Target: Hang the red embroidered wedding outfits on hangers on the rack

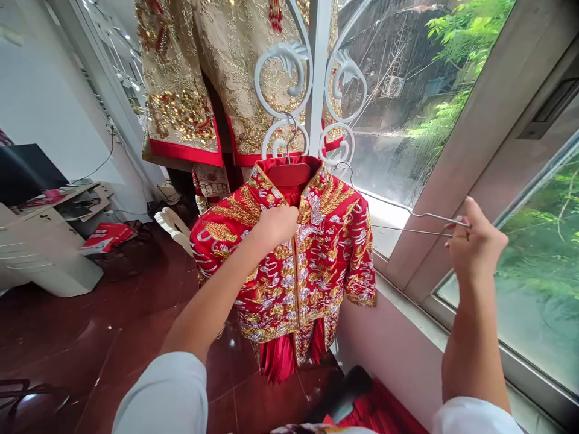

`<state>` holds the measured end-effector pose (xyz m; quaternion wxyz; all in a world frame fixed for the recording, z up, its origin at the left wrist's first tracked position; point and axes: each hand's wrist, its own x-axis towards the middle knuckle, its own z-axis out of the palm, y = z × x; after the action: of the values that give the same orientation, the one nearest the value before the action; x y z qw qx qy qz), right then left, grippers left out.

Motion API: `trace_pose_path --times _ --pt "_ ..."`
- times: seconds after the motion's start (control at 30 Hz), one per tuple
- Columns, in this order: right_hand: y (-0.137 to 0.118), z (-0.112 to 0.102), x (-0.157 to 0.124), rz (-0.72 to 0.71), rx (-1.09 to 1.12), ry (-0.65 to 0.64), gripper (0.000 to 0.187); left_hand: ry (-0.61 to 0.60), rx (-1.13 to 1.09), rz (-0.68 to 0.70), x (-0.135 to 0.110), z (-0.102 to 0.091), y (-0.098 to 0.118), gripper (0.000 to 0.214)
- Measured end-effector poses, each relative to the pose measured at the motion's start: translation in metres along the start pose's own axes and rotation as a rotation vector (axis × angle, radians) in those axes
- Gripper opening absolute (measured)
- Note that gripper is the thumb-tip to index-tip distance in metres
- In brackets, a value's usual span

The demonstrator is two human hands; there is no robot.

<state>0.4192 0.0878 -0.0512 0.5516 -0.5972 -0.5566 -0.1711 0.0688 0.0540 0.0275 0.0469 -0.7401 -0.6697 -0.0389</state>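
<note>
A red jacket (316, 259) with gold and silver embroidery hangs before me on a hanger (292, 135) whose hook rises from the collar to the white scrollwork rack. My left hand (277, 226) is closed at the jacket's front opening, just under the collar; the exact bit of cloth in its fingers is hidden. Out to the right, by the window frame, my right hand (477, 240) grips the end of a thin wire hanger (402, 208). The wire hanger's hook lies near the jacket's shoulder, and no garment is on it. Below the jacket hangs red pleated cloth (278, 355).
Beige garments with gold sequins (181, 114) hang behind the white metal rack (318, 72). Windows (402, 78) and a sill line the right side. At left stand a desk (49, 247) with a monitor (31, 172), and a red box (108, 236). Dark red tiles (136, 337) cover the floor.
</note>
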Motion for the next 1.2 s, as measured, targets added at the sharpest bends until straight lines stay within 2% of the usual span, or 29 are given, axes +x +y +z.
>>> trace_pose_path --times 0.1,0.13,0.17,0.33,0.47,0.67,0.83,0.93,1.0,1.1,1.2 --pt "-0.001 -0.020 -0.011 -0.013 0.365 -0.483 0.054 -0.187 -0.062 0.035 0.012 -0.014 -0.003 0.027" --pt "-0.002 -0.024 -0.015 -0.013 0.412 -0.578 0.053 -0.219 -0.073 0.038 0.015 -0.017 -0.004 0.027" --pt "-0.003 -0.026 -0.018 -0.003 0.421 -0.589 0.051 -0.243 -0.083 0.041 0.017 -0.019 -0.003 0.028" --pt "0.000 -0.013 -0.024 0.072 0.393 -0.211 0.039 -0.304 -0.187 0.014 0.025 -0.019 -0.005 0.031" --pt "0.007 -0.005 -0.018 0.029 0.466 -0.182 0.033 -0.263 -0.278 0.015 0.031 -0.015 -0.014 0.035" --pt "0.016 -0.005 -0.007 0.053 0.494 -0.178 0.035 -0.037 -0.332 0.046 0.023 0.003 -0.021 0.027" --pt "0.026 -0.008 0.010 0.056 0.604 0.007 0.039 0.219 -0.338 -0.001 0.004 0.025 -0.009 0.026" --pt "0.025 -0.008 0.018 0.065 0.545 -0.056 0.042 0.395 -0.232 -0.042 -0.009 0.039 -0.002 0.028" --pt "0.021 -0.006 0.021 0.063 0.522 -0.108 0.043 0.457 -0.126 -0.048 -0.017 0.045 0.000 0.032" --pt "0.014 0.001 0.019 0.075 0.492 -0.165 0.046 0.474 -0.033 -0.017 -0.030 0.048 0.001 0.036" --pt "0.009 0.009 0.014 0.100 0.449 -0.280 0.047 0.424 0.038 -0.017 -0.042 0.049 0.006 0.035"
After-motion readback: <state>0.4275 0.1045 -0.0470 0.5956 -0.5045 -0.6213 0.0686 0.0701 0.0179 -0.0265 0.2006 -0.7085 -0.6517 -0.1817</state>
